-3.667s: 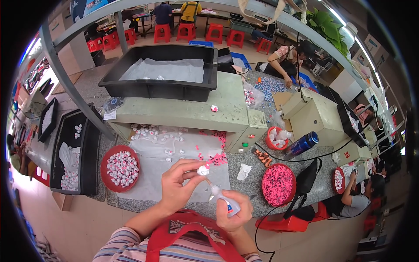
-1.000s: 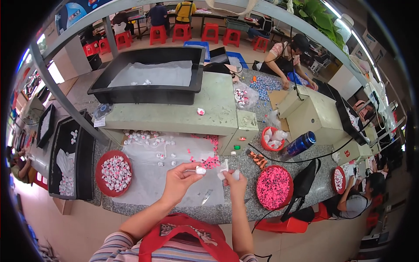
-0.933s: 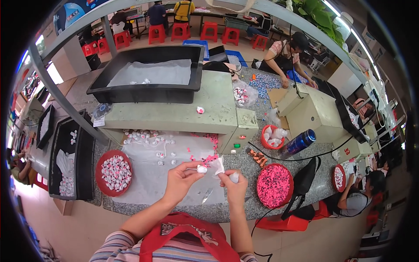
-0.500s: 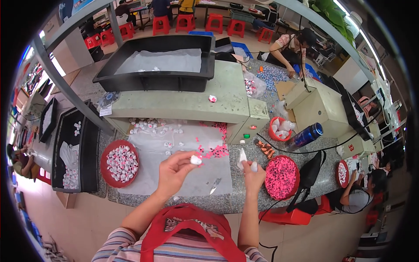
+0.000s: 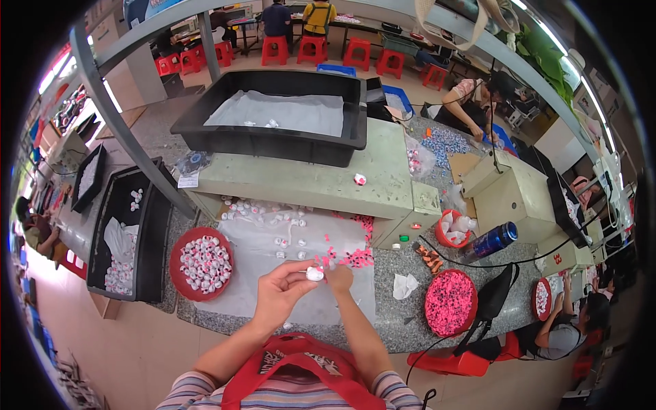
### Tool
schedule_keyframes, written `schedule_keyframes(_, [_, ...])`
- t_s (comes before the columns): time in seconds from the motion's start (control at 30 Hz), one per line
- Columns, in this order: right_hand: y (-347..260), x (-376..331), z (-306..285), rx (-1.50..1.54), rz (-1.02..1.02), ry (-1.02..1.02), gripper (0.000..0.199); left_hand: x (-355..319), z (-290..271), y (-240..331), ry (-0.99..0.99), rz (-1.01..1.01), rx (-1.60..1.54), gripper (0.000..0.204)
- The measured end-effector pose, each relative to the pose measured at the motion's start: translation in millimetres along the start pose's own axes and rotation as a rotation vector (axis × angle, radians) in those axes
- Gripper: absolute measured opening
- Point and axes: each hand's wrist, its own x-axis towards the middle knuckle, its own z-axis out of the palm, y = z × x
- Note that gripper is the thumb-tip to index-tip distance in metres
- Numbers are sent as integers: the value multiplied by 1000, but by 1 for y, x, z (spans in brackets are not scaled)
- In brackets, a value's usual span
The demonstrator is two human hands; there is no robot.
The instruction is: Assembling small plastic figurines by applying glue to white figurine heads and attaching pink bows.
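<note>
My left hand (image 5: 281,292) is closed, pinching a small white rounded piece (image 5: 315,273) between thumb and fingers. My right hand (image 5: 339,279) is close beside it on the right, fingers curled in; what they hold, if anything, I cannot make out. Both hands are above a white sheet (image 5: 236,301) on the speckled worktop. Just beyond the right hand, small pink pieces (image 5: 357,257) lie scattered on the sheet. A red bowl (image 5: 175,275) full of white and pink balls is on the left. At the right, another red bowl (image 5: 470,328) holds pink and dark pieces.
A black tray (image 5: 273,146) rests on a pale green raised shelf (image 5: 301,176) ahead. Crumpled white tissue (image 5: 404,286) lies right of the sheet, near a blue can-shaped bottle (image 5: 490,241) and a black bag (image 5: 493,290). Left is a deep black bin (image 5: 147,283). Co-workers sit nearby.
My right hand has moved left from over the white tissue to beside my left hand, leaving the tissue uncovered. My left hand still holds the white piece. The whole view has shifted slightly.
</note>
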Motion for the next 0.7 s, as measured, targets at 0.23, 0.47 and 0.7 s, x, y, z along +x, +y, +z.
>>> schedule_keyframes(0.23, [-43,-52,-123,1009,120,-212,13,-1,-9,-7,88,87,54,34])
schedule_keyframes(0.47, [-102,-136,-249,1134,-276,-209,12,1,18,-1,-25,103,9,30])
schedule_keyframes(0.7, [-94,-141,-254,1052,-245,-160,10,-7,23,17,-157,141,93,28])
